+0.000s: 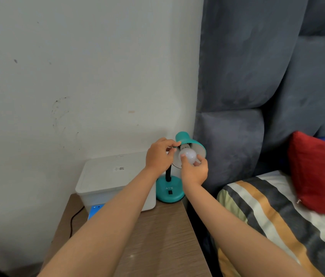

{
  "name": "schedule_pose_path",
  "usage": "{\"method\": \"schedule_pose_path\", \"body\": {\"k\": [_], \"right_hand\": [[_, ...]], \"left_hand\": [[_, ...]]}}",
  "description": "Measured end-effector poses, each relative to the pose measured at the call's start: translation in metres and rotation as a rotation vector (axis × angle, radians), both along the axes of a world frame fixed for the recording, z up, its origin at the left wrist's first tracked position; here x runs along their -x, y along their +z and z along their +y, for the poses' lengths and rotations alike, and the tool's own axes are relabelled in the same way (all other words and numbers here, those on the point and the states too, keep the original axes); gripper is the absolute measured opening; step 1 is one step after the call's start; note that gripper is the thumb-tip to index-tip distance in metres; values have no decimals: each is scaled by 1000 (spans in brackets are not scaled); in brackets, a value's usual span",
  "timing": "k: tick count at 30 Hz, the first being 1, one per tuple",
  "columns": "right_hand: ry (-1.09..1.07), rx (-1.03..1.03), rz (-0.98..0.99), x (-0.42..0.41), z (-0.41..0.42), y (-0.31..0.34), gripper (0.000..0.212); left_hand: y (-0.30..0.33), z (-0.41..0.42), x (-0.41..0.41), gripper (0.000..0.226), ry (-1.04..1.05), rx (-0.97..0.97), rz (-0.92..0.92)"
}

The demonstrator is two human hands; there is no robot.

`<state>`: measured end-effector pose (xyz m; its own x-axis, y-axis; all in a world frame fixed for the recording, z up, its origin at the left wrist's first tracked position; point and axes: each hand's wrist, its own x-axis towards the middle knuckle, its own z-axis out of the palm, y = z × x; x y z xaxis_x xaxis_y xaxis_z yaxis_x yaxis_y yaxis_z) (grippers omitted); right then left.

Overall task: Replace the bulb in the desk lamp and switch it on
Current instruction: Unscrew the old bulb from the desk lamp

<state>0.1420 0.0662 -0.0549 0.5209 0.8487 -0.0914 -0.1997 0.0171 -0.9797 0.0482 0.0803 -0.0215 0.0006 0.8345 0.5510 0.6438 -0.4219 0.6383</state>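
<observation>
Right hand [194,171] has its fingertips wrapped around the white bulb [189,155], gripping the globe from below and front. Left hand [158,155] pinches the rim of the teal shade [189,144], steadying it. Bulb sits in the shade's mouth, neck up into the socket, globe pointing down and toward the camera. So the bulb's long axis runs from the right-hand fingers up and back into the shade, and any twist has to be about that line. Can't tell whether it's going in or coming out, or how far the thread is seated.

Lamp base [170,189] stands at the far right corner of the bedside table [157,236], close to the right edge, white box [115,182] just beside it on the left, headboard [237,96] close on the right. Little wrist room sideways; clear room is toward the camera. Rocker switch [170,192] on the base, untouched; looks nearer to the right hand.
</observation>
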Motion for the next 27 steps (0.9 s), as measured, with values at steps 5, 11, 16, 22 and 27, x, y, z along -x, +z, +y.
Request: {"method": "schedule_pose_path", "body": {"k": [5, 11, 16, 22, 27], "right_hand": [[8, -73, -18, -2, 0, -2, 53], [3, -18, 93, 3, 1, -1, 68], [5, -4, 26, 0, 2, -3, 56], [13, -58, -18, -6, 3, -7, 50], [5, -130, 38, -5, 1, -6, 47]], "left_hand": [[-1, 0, 0, 23, 2, 6, -14], [-1, 0, 1, 23, 4, 12, -10], [-1, 0, 1, 23, 6, 6, -16], [-2, 0, 0, 22, 10, 1, -24], [-1, 0, -1, 22, 6, 6, -22]]}}
